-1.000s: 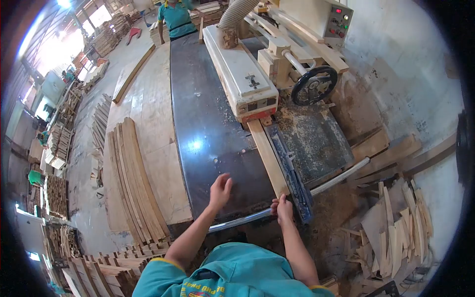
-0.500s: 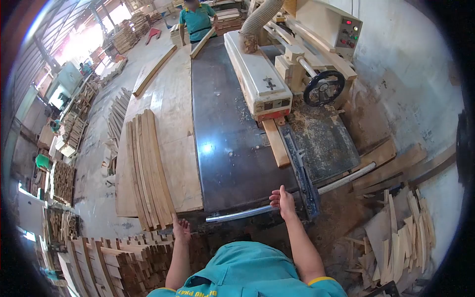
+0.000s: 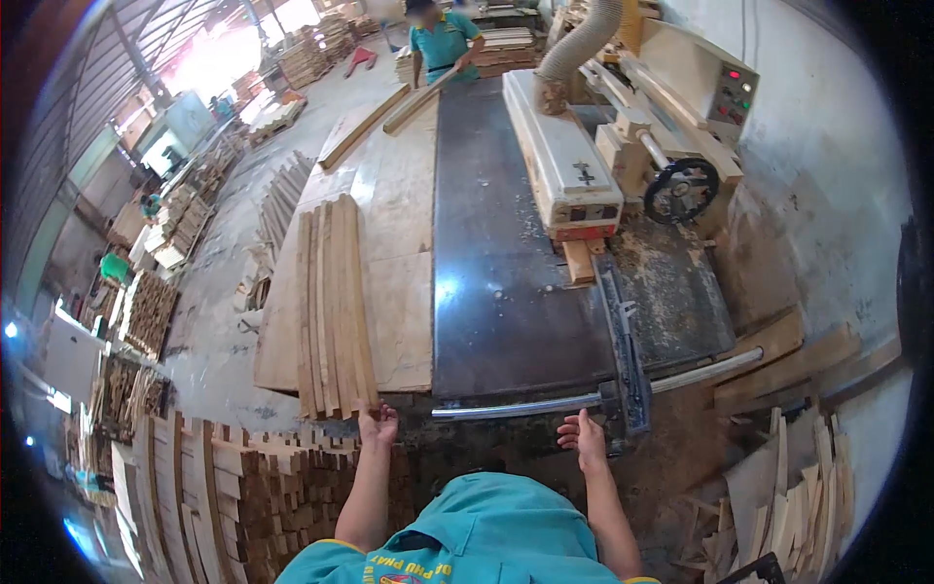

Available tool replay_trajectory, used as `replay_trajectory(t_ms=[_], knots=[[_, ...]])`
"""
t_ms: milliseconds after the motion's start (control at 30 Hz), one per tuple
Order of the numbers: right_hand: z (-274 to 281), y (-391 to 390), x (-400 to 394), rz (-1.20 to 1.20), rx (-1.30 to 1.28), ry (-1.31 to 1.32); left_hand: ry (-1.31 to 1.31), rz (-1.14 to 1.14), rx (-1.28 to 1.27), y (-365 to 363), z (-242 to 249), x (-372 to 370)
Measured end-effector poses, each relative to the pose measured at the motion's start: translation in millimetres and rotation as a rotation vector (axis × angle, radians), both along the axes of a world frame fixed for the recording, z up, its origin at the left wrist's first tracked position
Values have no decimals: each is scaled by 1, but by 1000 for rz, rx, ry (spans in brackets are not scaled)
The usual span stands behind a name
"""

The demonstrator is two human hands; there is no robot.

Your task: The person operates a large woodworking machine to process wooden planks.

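Observation:
My left hand [image 3: 378, 424] is at the near end of the wooden strips [image 3: 336, 302], its fingers loosely curled and apart. It appears to touch the end of the rightmost strip without closing around it. In front of the machine table [image 3: 525, 341], my right hand [image 3: 584, 438] is open and holds nothing, close to the metal guide rail [image 3: 623, 341]. A wooden piece [image 3: 579, 263] sticks out from under the white machine housing [image 3: 562, 156], beside that rail.
Across the table a co-worker [image 3: 446, 49] holds a wooden strip [image 3: 418, 99]. Another strip [image 3: 365, 127] lies on the plywood surface [image 3: 404, 292]. A black handwheel [image 3: 681, 191] and a control box [image 3: 732, 97] are right. Stacked wood [image 3: 253, 487] stands lower left; offcuts [image 3: 798, 496] lie lower right.
The wooden piece under the housing has gone further in, with less sticking out. The co-worker's strip has shifted left onto the plywood. My view has turned slightly; both hands stay near the table's front edge.

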State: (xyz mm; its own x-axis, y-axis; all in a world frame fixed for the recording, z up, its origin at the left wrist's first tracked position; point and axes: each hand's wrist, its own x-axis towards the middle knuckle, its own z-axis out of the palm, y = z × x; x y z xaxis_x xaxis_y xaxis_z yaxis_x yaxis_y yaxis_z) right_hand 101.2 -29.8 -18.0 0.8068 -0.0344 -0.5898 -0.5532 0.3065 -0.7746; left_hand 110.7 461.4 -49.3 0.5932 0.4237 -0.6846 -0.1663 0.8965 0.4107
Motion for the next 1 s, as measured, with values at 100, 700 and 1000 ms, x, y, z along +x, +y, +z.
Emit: replay_trajectory(t_ms=[100,700,1000], knots=[[10,9,-2,79,-39,-11,-93,-131,2,-19,-2,-14],[9,97,-4,482,-88,-425,-111,-1307,652,-181,60,-54],[-37,-56,-127,3,-205,-283,52,-1122,1226,-211,38,38]])
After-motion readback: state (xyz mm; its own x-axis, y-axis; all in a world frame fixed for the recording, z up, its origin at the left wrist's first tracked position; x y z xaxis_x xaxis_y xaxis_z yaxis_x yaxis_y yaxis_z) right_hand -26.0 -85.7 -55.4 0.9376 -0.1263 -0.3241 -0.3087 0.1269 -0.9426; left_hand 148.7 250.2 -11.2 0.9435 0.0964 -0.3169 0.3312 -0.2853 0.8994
